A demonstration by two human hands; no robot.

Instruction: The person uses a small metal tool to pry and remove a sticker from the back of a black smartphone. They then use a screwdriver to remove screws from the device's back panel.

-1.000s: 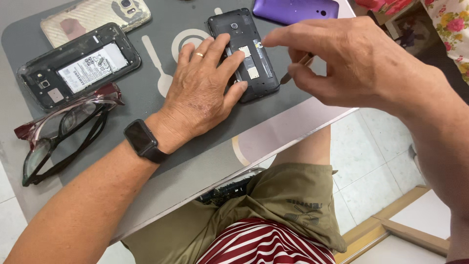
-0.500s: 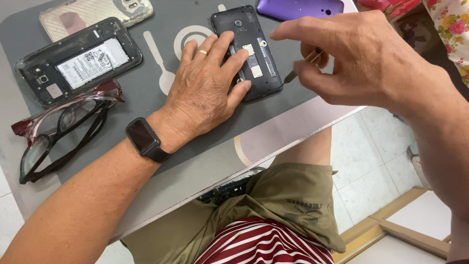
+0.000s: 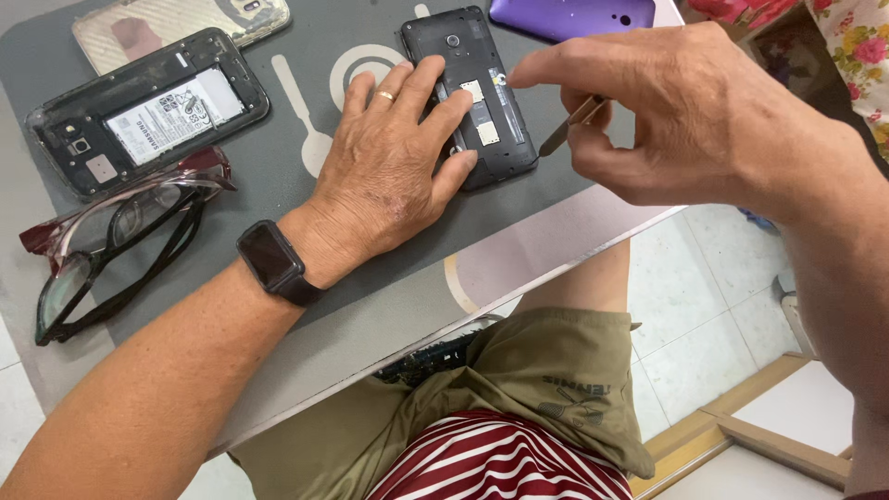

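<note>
My left hand lies flat on the grey mat, its fingers spread and pressing on the left edge of a black phone that has its back cover off. A ring is on one finger and a black smartwatch is on the wrist. My right hand hovers just right of that phone, pinching a thin pointed tool whose tip points down toward the phone's right edge.
A second opened phone showing its battery lies at the upper left, with a phone in a clear case behind it. A purple back cover is at the top. Two pairs of glasses rest at the left. The table edge runs diagonally above my lap.
My right hand with the tool has shifted slightly along the phone's right edge. The left hand stays pressed on the phone.
</note>
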